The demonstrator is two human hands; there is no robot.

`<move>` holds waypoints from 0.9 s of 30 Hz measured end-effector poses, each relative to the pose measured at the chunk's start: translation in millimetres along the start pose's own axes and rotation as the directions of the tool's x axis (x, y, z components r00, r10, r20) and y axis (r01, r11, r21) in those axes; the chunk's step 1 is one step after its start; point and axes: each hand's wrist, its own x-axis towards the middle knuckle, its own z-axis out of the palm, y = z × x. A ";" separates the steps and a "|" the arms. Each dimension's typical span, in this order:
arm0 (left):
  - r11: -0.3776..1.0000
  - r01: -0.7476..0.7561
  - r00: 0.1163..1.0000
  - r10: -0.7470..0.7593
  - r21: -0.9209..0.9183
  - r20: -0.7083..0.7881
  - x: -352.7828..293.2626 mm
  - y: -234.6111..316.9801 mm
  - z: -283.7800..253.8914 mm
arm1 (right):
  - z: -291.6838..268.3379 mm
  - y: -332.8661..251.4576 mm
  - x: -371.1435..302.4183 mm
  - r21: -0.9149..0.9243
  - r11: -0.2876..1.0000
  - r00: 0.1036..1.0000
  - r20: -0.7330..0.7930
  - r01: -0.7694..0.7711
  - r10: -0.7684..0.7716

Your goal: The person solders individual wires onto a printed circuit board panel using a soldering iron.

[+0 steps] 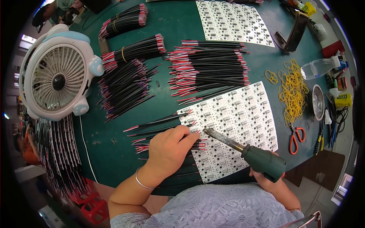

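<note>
My left hand (165, 152) is closed in a pinch on a black-sleeved cable at the left edge of a white circuit board panel (235, 125). Several such cables (152, 122) with red and white ends lie along that edge, partly under the hand. My right hand (265, 181) grips the dark green handle of a soldering iron (262, 161), its fingers mostly hidden beneath it. The iron's tip points left and meets or hovers over the panel beside my left fingertips; contact cannot be made out.
Loose cables (213, 66) lie beyond the panel, with banded bundles (137, 51) to their left. A fan (57, 81) stands at far left. Yellow rubber bands (292, 93), orange-handled scissors (294, 140), a metal dish (318, 102) and a bottle (319, 68) sit right. Another panel (234, 21) lies behind.
</note>
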 end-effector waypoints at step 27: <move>0.997 -0.027 0.999 0.029 -0.074 0.019 -0.1 -4.1 1.5 | -2.8 -3.4 5.4 -0.084 0.977 0.981 0.045 0.194 -0.190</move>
